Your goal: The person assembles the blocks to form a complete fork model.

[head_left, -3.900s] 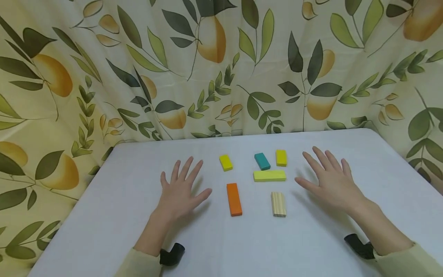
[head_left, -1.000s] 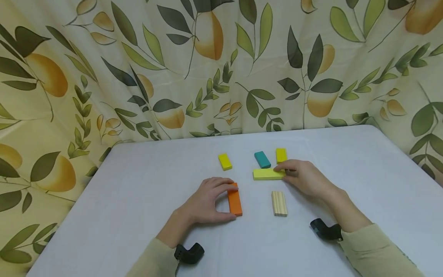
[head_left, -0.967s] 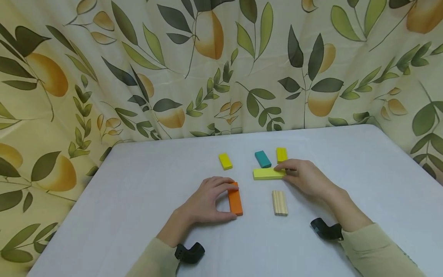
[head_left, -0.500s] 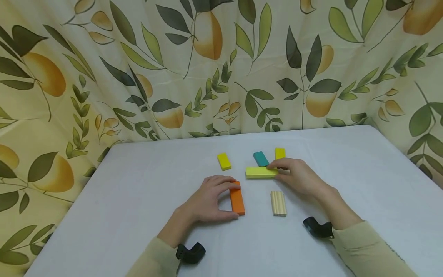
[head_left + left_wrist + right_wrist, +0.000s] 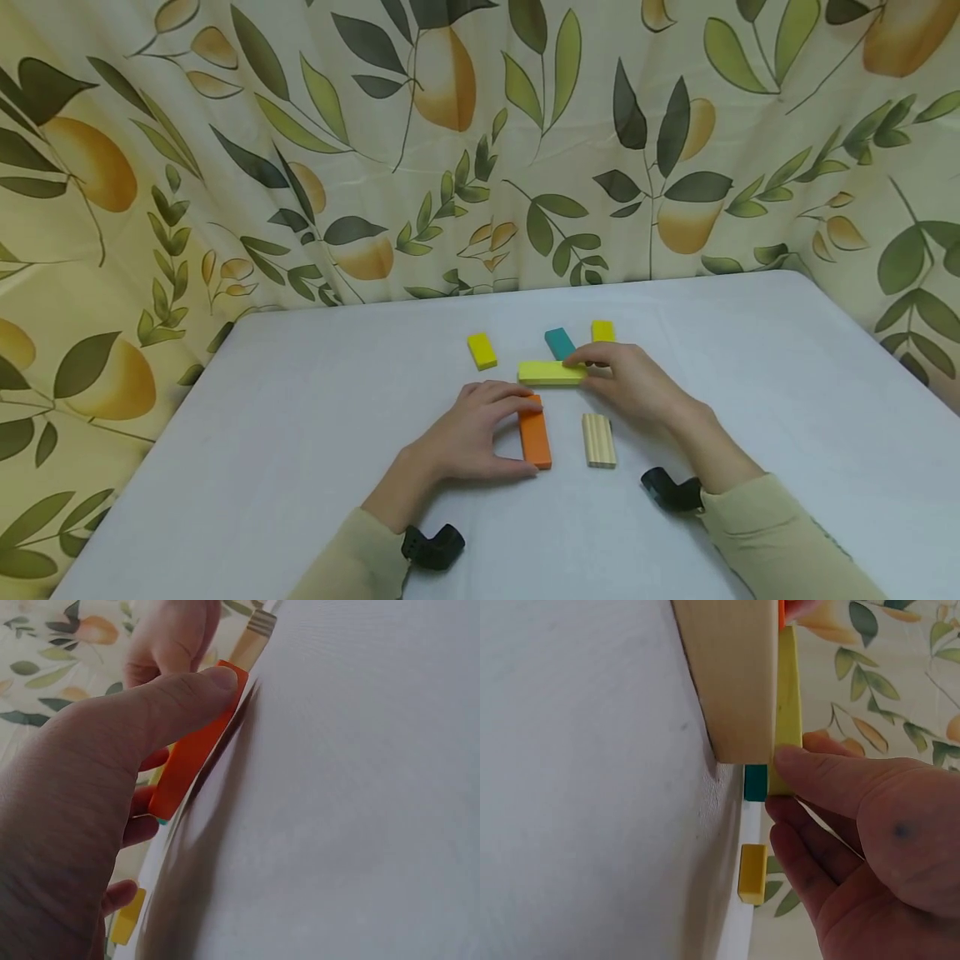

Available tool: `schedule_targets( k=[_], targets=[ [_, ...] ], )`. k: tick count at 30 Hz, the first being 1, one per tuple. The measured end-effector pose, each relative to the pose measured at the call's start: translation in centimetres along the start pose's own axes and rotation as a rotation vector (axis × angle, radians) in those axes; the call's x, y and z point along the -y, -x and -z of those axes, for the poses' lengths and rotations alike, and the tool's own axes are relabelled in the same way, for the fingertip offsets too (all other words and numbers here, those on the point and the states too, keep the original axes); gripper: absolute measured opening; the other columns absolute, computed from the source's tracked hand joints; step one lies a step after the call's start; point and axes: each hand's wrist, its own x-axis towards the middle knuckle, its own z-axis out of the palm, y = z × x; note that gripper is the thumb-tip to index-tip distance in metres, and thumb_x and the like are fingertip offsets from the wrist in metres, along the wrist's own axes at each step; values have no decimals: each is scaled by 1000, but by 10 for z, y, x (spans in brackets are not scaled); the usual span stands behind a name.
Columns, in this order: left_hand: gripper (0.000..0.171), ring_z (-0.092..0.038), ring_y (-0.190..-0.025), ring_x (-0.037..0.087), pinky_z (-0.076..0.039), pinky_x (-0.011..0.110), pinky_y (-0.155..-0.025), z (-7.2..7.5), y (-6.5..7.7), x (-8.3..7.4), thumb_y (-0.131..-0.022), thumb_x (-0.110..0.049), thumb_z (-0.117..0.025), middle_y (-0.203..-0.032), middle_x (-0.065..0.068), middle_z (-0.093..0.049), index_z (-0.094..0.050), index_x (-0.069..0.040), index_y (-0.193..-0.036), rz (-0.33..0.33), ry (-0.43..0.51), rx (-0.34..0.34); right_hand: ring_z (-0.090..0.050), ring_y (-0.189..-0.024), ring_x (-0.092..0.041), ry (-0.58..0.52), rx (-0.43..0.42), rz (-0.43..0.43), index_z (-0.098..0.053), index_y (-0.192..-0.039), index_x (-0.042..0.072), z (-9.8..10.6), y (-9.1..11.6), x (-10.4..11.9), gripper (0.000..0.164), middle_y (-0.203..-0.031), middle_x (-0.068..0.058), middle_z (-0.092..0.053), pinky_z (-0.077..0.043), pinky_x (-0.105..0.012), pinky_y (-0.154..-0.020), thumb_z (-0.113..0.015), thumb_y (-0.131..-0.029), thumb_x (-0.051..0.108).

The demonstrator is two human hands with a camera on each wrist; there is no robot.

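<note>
In the head view my left hand (image 5: pixel 476 433) grips an orange block (image 5: pixel 535 437) by its two short ends, thumb at the near end and fingers at the far end. My right hand (image 5: pixel 637 383) pinches the right end of a long lime-yellow block (image 5: pixel 550 373) between thumb and fingers. The lime block lies crosswise just beyond the orange block's far end; whether they touch I cannot tell. A plain wooden block (image 5: pixel 598 440) with grooves lies right of the orange one. In the right wrist view it partly covers the lime block (image 5: pixel 787 697).
Behind the lime block lie a teal block (image 5: pixel 559 342) and a yellow block (image 5: pixel 603 331), both partly hidden by my right hand or its block. Another yellow block (image 5: pixel 482 351) lies farther left. White cloth covers the table (image 5: pixel 300 400); a fruit-patterned curtain (image 5: pixel 450 167) hangs behind.
Both hands were spread above the table at first, then took hold of the blocks. Since then the lime block has slid left and the orange block right, closer together.
</note>
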Motion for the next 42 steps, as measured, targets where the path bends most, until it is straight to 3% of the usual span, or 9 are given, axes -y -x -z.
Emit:
schedule_targets(
  k=[18, 32, 42],
  targets=[
    [64, -41, -136, 12, -29, 40, -112, -6, -10, -9, -83, -56, -76, -144, -6, -52, -61, -24, -136, -26, -19, 17, -55, -124, -39, -12, 37, 24, -71, -122, 10, -9, -7, 4, 31, -130, -14, -64, -42, -57, -103, -69, -93, 0],
    [67, -38, -139, 14, -28, 43, -113, -8, -9, -9, -85, -56, -74, -150, -5, -48, -58, -24, -142, -24, -21, 38, -55, -124, -37, -2, 52, 10, -71, -121, 9, -14, -9, 2, 30, -130, -15, -64, -43, -54, -104, -69, -92, -1],
    [65, -39, -138, 16, -29, 44, -113, -4, -4, -11, -86, -57, -71, -150, -7, -48, -58, -26, -142, -17, -23, 14, -57, -118, -35, -21, 41, -6, -71, -120, 10, -9, -9, 3, 30, -128, -14, -64, -43, -56, -103, -71, -91, 3]
  ],
)
